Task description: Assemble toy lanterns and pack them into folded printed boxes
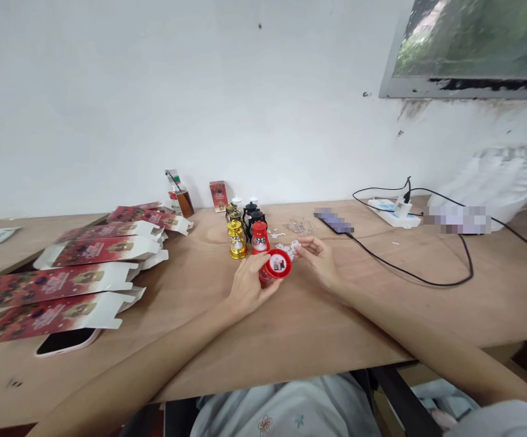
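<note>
My left hand (249, 284) is wrapped round a small red lantern (286, 271), tipped so that its round base faces me. Inside the red rim shows a pale disc with small dark and red parts. Just to the right, my right hand (320, 260) pinches a small white piece (295, 246) between thumb and fingers. More white pieces (283, 247) lie behind the tipped lantern. Another red lantern (260, 237) stands upright right behind my left hand. Beside it stand a gold lantern (237, 241) and several black, gold and white ones.
Several red printed boxes (95, 250) lie at the left, with a phone (67, 341) partly under them. A bottle (183, 201) and a small upright box (218, 196) are near the wall. At the right are a cabled phone (331, 220), a power strip (386, 209) and white bags (495, 182).
</note>
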